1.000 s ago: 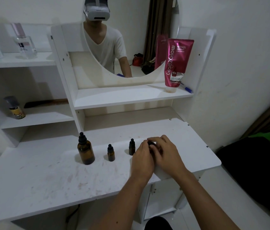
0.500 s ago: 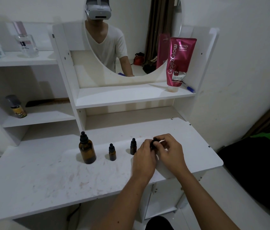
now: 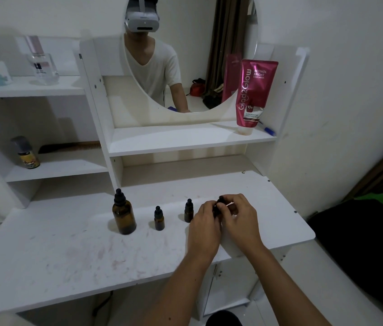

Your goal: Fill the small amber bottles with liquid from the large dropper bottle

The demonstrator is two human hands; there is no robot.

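The large amber dropper bottle [image 3: 124, 214] stands capped on the white table [image 3: 68, 250]. Right of it stand two small amber bottles with black dropper caps, one [image 3: 159, 218] in the middle and one [image 3: 188, 211] just left of my hands. A third small bottle [image 3: 218, 205] is mostly hidden between my hands; only its black cap shows. My left hand [image 3: 205, 228] wraps the bottle's body. My right hand [image 3: 239, 216] pinches the black cap from above with thumb and fingers.
A pink tube [image 3: 254, 92] stands on the shelf under the round mirror [image 3: 185, 55]. A small brown bottle [image 3: 26, 154] and a dark comb [image 3: 68, 147] lie on the left shelf, a clear perfume bottle [image 3: 41, 62] higher up. The table's right edge is near my right wrist.
My hands have lifted slightly with the small bottle, and my right fingers have shifted on its cap. The other bottles have not moved.
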